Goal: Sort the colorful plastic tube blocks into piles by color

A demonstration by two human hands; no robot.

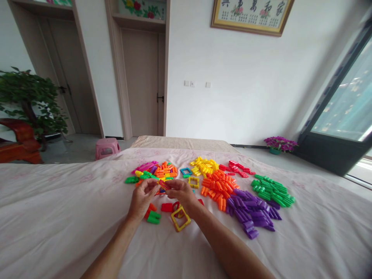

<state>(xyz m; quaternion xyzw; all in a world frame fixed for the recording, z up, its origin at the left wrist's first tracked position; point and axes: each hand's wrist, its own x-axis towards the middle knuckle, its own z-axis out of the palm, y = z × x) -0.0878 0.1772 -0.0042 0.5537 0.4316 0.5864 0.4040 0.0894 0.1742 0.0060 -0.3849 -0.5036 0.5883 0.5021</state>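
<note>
forearms (116, 242) cut off below, left grip (144, 194) and right grip (182, 193) pinching red piece (164, 185), partly hidden

Held piece (164, 185) apparently red, orange blocks (220, 184), purple blocks (252, 209), pale pink-patterned sheet (72, 209)

Two yellow square frames (183, 227) (two hands (144, 195)).

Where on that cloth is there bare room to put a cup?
Bare cloth lies left of the left hand, and right of the green pile and purple pile. It's crowded where the orange pile meets the purple one, and beside the right hand.
</note>
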